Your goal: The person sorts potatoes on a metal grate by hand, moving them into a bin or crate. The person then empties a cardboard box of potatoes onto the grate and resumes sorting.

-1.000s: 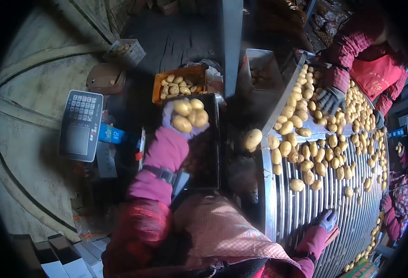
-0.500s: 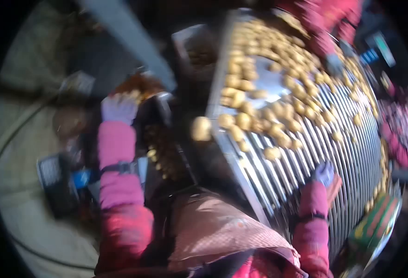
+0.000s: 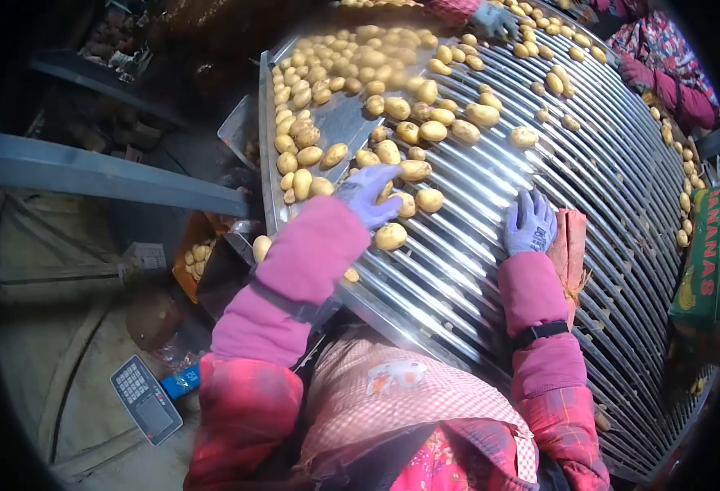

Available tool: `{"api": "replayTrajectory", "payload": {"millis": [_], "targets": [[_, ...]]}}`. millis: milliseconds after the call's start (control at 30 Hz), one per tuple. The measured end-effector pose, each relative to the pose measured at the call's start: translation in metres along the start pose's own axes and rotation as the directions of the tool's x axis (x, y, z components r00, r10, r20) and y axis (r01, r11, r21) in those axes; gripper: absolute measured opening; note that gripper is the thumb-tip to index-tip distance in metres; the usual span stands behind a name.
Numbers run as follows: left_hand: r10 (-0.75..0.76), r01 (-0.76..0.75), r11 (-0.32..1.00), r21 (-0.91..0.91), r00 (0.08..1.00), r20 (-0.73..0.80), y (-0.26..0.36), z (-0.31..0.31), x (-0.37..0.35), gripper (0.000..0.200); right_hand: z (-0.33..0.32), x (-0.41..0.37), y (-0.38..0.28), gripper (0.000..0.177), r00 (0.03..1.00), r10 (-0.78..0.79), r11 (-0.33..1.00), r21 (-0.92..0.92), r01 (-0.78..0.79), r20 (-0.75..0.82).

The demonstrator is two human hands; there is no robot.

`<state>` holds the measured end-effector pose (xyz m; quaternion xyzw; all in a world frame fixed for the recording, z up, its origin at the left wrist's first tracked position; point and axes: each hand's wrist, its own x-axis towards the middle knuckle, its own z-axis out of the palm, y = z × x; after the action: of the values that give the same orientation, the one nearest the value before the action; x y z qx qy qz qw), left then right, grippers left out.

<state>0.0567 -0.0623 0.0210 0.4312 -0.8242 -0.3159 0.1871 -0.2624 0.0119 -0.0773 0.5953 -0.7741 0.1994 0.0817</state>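
Observation:
My left hand (image 3: pixel 370 196), in a purple glove, reaches over the near left corner of the potato pile with its fingers apart. A potato (image 3: pixel 406 204) lies right at its fingertips, and another potato (image 3: pixel 391 236) is just below them. On the bare metal rollers (image 3: pixel 474 204), my right hand (image 3: pixel 530 225) lies flat with fingers stretched, also in a purple glove. Against its right side is a long reddish-brown piece (image 3: pixel 571 245), frayed at the lower end. Many loose potatoes (image 3: pixel 433 131) cover the left and far part of the roller table.
A co-worker's gloved hand (image 3: pixel 495 20) rests at the far side, and another person's sleeve (image 3: pixel 683 98) is at the right. A green banana carton (image 3: pixel 704 262) stands at the right edge. At left are a grey beam (image 3: pixel 114 176), an orange crate (image 3: pixel 186 254) and a keypad device (image 3: pixel 147 399).
My left hand has come from the potato-filled container at the left over to the potatoes on the roller table. My right hand stays on the rollers. The view has turned.

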Motion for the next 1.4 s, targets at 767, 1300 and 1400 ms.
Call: {"api": "replayTrajectory", "payload": {"millis": [767, 1300, 1400], "targets": [[-0.19, 0.17, 0.979, -0.109, 0.956, -0.223, 0.006, -0.018, -0.019, 0.06, 0.001, -0.001, -0.004, 0.036, 1.0, 0.002, 0.999, -0.04, -0.003, -0.015], [0.043, -0.119, 0.969, 0.217, 0.945, 0.325, 0.034, 0.057, -0.049, 0.046, 0.003, -0.002, -0.001, 0.035, 0.998, -0.041, 0.998, -0.044, 0.039, -0.043], [0.03, -0.02, 0.999, -0.042, 0.965, 0.26, 0.011, 0.056, -0.029, 0.05, 0.003, -0.002, 0.001, 0.036, 0.999, -0.039, 0.997, -0.066, 0.038, -0.015]]}}
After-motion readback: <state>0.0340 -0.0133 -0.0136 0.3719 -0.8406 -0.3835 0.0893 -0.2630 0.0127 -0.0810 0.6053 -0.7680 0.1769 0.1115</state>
